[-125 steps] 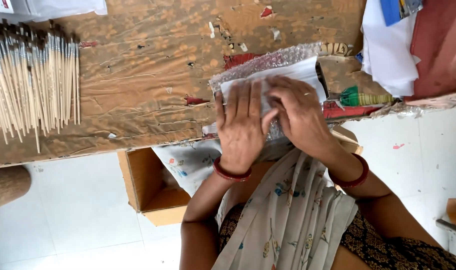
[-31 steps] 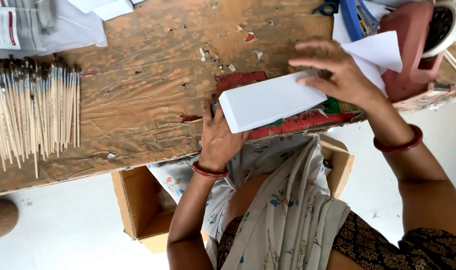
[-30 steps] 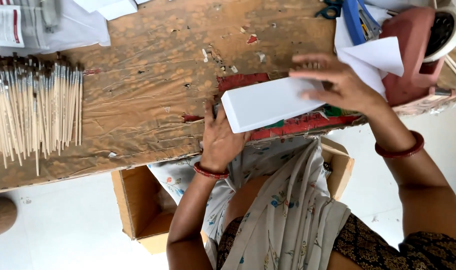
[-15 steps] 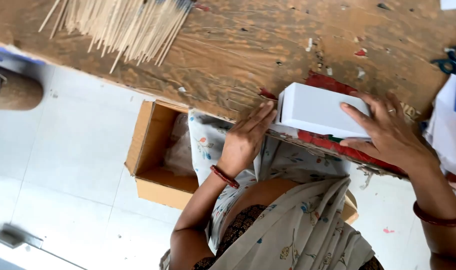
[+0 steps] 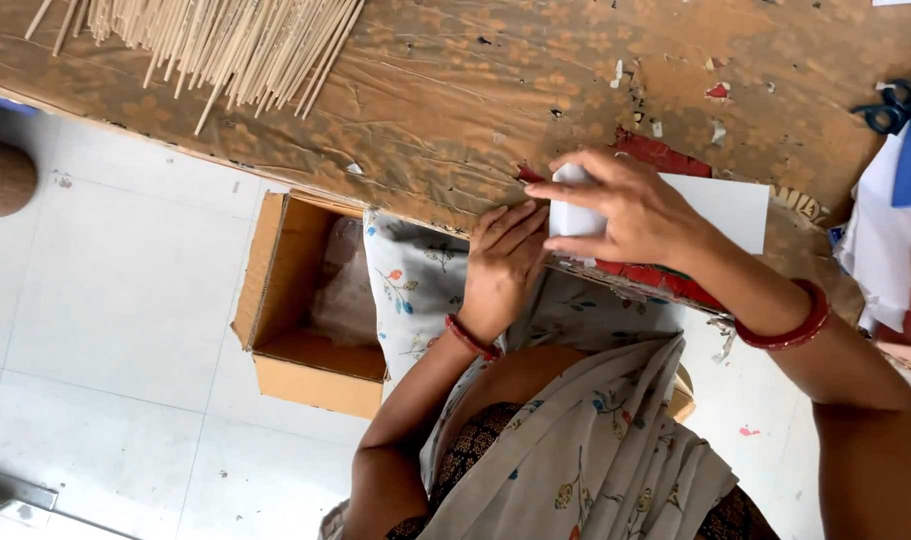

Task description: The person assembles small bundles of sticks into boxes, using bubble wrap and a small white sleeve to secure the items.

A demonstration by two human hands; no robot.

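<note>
White and flat-sided, the oblong paper-wrapped packet (image 5: 676, 205) lay at the near edge of the worn brown wooden table (image 5: 426, 110), over a red patch. The right hand (image 5: 631, 210) was spread across its left end, fingers pressing down rather than closing round it. The left hand (image 5: 501, 265) braced that same end from below the edge, fingers flat against it. This looked like the pressing-down of an end fold. A bundle of thin pale sticks (image 5: 216, 40) lay well apart; an open cardboard box (image 5: 306, 300) sat beneath.
</note>
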